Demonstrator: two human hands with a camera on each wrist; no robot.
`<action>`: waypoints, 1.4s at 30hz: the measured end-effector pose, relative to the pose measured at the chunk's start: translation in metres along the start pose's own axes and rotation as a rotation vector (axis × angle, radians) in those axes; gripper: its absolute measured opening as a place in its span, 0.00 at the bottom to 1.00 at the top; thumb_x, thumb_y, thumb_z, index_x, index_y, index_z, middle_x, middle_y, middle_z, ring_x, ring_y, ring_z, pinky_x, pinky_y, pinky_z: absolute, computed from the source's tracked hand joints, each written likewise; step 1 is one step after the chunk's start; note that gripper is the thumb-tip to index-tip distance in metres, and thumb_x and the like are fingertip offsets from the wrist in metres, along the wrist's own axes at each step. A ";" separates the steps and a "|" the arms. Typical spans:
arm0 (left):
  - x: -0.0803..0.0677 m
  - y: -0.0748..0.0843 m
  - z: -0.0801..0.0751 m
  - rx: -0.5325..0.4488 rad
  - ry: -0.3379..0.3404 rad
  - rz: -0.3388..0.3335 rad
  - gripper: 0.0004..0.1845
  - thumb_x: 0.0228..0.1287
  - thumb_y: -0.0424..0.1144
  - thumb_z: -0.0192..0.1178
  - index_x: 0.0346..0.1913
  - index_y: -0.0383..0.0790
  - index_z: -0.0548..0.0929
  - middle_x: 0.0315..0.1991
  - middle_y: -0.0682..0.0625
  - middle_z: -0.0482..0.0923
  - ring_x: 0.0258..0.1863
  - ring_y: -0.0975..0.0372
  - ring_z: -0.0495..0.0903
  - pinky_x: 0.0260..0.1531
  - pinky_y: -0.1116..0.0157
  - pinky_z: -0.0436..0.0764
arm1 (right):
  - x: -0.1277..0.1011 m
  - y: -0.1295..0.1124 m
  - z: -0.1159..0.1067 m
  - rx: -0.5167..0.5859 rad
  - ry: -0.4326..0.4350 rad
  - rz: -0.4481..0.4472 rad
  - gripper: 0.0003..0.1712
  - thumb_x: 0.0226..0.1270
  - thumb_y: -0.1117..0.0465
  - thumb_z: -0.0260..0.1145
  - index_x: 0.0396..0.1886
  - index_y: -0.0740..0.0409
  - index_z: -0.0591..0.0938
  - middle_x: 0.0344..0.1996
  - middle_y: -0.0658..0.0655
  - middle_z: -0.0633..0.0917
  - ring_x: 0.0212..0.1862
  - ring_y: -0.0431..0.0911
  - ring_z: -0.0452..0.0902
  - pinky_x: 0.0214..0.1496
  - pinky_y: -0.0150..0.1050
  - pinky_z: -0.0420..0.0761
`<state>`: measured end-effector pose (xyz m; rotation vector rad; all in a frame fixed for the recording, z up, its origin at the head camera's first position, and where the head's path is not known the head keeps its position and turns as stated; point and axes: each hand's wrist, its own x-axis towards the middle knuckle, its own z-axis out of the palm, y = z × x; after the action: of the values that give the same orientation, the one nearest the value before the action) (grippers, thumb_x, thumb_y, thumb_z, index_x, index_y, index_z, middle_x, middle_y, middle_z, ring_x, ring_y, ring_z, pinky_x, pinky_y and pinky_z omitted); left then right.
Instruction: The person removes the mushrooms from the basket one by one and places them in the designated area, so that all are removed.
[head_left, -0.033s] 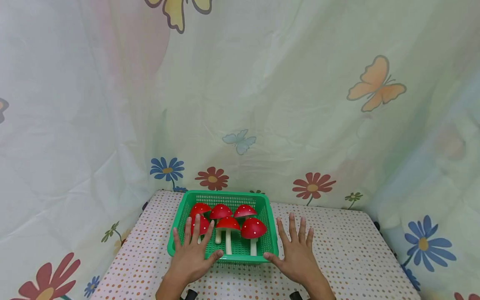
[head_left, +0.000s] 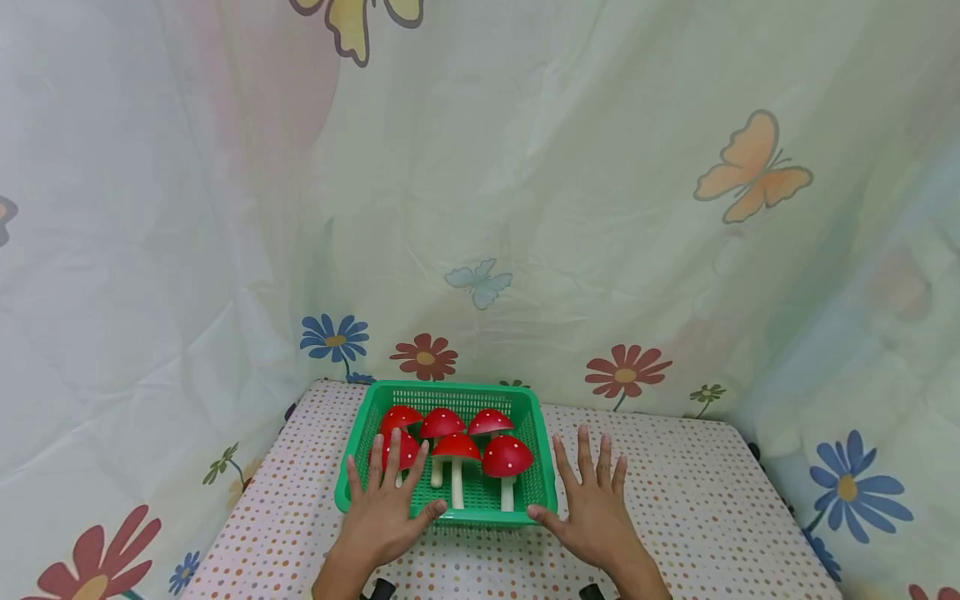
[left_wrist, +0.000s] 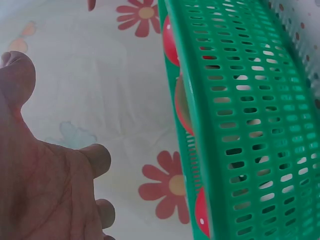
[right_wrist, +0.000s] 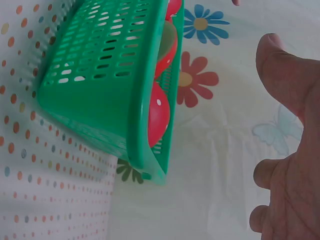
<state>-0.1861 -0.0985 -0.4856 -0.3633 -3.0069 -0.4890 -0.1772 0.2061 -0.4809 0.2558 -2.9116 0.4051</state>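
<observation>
A green plastic basket with slotted walls holds several toy mushrooms with white-dotted red caps and pale stems. My left hand is spread palm down over the basket's front left corner, its fingers overlapping one mushroom in the head view. Beside the front right corner, my right hand is also spread, thumb tip right at the rim. Neither hand holds anything. Both wrist views show the palms higher than the basket wall, with red caps peeking over the rim.
The basket stands on a table covered with a dotted cloth. Behind and at both sides hangs a pale curtain printed with flowers and butterflies. Small dark clips sit along the table's side edges.
</observation>
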 end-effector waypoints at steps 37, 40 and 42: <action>0.057 -0.123 0.042 -1.218 0.045 -0.289 0.22 0.79 0.43 0.43 0.72 0.46 0.66 0.79 0.45 0.49 0.79 0.47 0.44 0.73 0.42 0.52 | -0.030 0.007 0.036 0.430 0.355 -0.191 0.21 0.53 0.71 0.76 0.44 0.48 0.83 0.35 0.40 0.81 0.34 0.29 0.75 0.35 0.32 0.82; 0.054 -0.127 0.046 -1.226 0.036 -0.340 0.22 0.79 0.41 0.41 0.72 0.48 0.67 0.79 0.46 0.47 0.79 0.47 0.44 0.72 0.42 0.57 | -0.010 0.006 0.032 0.438 0.331 -0.265 0.20 0.54 0.70 0.75 0.45 0.49 0.83 0.36 0.43 0.82 0.35 0.31 0.76 0.35 0.33 0.82; 0.051 -0.131 0.049 -1.230 0.042 -0.352 0.22 0.80 0.41 0.40 0.72 0.49 0.67 0.80 0.46 0.46 0.79 0.47 0.44 0.72 0.42 0.58 | 0.004 0.005 0.032 0.431 0.312 -0.297 0.20 0.52 0.69 0.77 0.45 0.51 0.84 0.37 0.45 0.83 0.35 0.34 0.77 0.35 0.34 0.83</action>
<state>-0.2690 -0.1918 -0.5660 0.1548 -2.3063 -2.2596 -0.1875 0.2017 -0.5112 0.6155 -2.4059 0.9234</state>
